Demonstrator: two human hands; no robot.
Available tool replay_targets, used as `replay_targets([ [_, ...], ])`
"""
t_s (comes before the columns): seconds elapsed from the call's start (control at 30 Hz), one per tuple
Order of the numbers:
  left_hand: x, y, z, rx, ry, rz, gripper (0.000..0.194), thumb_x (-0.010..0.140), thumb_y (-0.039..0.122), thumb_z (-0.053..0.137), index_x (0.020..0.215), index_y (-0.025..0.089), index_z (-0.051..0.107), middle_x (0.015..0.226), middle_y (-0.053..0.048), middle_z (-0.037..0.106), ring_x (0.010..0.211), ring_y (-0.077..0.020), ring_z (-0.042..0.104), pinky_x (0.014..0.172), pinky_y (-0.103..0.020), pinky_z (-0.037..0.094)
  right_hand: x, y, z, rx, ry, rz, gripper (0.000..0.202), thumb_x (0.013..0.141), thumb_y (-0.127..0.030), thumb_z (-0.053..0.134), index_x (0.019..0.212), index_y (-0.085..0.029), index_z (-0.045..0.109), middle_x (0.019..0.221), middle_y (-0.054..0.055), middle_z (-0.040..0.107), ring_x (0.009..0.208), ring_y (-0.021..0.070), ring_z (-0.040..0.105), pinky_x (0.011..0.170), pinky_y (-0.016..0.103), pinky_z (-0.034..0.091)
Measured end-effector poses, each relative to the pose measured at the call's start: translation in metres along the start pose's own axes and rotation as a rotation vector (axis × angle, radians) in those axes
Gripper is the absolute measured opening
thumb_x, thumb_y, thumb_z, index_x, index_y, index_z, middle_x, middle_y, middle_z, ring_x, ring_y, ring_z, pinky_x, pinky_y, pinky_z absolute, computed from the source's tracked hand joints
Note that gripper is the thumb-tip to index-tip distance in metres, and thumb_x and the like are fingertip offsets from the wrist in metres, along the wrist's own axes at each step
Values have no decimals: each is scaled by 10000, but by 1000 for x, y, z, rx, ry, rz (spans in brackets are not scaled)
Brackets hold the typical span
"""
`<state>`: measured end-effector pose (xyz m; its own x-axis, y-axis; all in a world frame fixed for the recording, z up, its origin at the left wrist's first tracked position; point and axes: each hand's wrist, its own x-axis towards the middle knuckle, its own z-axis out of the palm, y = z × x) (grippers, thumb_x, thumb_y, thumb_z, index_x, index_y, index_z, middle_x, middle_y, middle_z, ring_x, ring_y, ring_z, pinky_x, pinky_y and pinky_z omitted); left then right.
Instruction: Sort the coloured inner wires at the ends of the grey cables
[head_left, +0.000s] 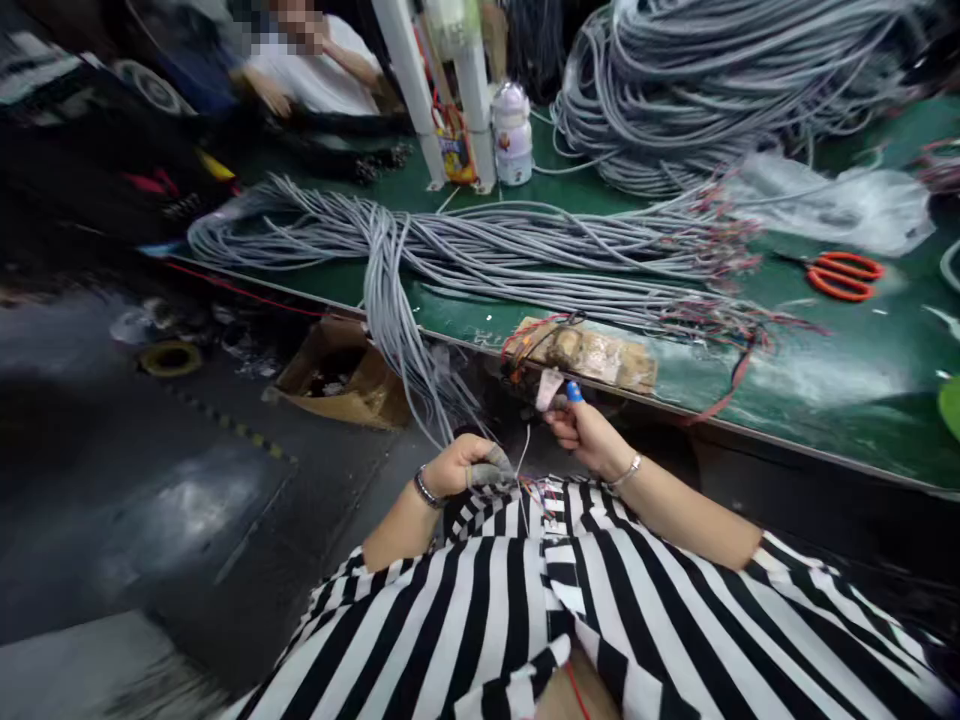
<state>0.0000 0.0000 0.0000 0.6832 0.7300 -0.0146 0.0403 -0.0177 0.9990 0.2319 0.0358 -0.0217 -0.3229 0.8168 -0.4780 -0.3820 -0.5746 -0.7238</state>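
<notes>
My left hand (pixel 472 466), with grey coverings on some fingers, is closed on the end of a grey cable near my striped shirt. Thin coloured wires (pixel 536 490) fan out just right of its fingertips. My right hand (pixel 581 430) is raised at the table edge, its fingers curled, with a blue wrap and a pale wrap on the fingertips; what it holds, if anything, is too small to make out. Just above it, a taped wooden block (pixel 600 357) lies on the table edge with red and black wires. Grey cables (pixel 394 310) hang over the edge beside my left hand.
On the green table (pixel 795 400) lie a long cable bundle (pixel 495 240), orange-handled scissors (pixel 844 275) and a plastic bag (pixel 840 205). A large cable coil (pixel 675 90) and a bottle (pixel 512 135) stand behind. A cardboard box (pixel 345 375) is below; a person (pixel 315 70) sits across.
</notes>
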Motion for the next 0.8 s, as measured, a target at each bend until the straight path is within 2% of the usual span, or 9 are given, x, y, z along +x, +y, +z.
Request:
replay_targets([
  [0.13, -2, 0, -3, 16, 220, 27, 425, 754, 530, 731, 722, 106, 728, 654, -85, 698, 591, -149, 635, 581, -231, 503, 0, -6, 1, 33, -151, 18, 603, 730, -778, 572, 718, -178, 506, 584, -41, 491, 384, 4, 113, 369, 185, 16],
  [0.23, 6, -2, -3, 2, 303, 31, 441, 721, 549, 750, 729, 109, 729, 664, -81, 700, 594, -140, 620, 586, -232, 500, -5, -17, 7, 82, -187, -14, 560, 711, -723, 641, 714, -191, 464, 615, -44, 507, 403, 12, 117, 381, 182, 6],
  [0.4, 27, -7, 1, -49, 319, 17, 431, 696, 542, 772, 744, 116, 729, 667, -65, 699, 579, -123, 591, 584, -229, 487, -12, -27, 15, -66, -124, -116, 500, 645, -577, 778, 670, -192, 462, 504, -98, 331, 419, 23, 124, 388, 182, 39],
  [0.6, 42, -16, -1, -50, 333, 32, 384, 718, 495, 769, 769, 116, 733, 645, -49, 682, 537, -101, 541, 543, -216, 448, -3, -21, 19, -77, -26, -170, 522, 655, -657, 733, 699, -181, 522, 517, -86, 360, 412, 29, 169, 380, 190, 79],
  [0.8, 48, -25, -1, -67, 335, 18, 374, 711, 485, 778, 762, 117, 728, 629, -36, 662, 532, -94, 520, 529, -211, 417, 3, -23, 23, 1, 27, -198, 601, 549, -669, 803, 612, -199, 434, 486, -106, 291, 410, 23, 159, 361, 188, 121],
])
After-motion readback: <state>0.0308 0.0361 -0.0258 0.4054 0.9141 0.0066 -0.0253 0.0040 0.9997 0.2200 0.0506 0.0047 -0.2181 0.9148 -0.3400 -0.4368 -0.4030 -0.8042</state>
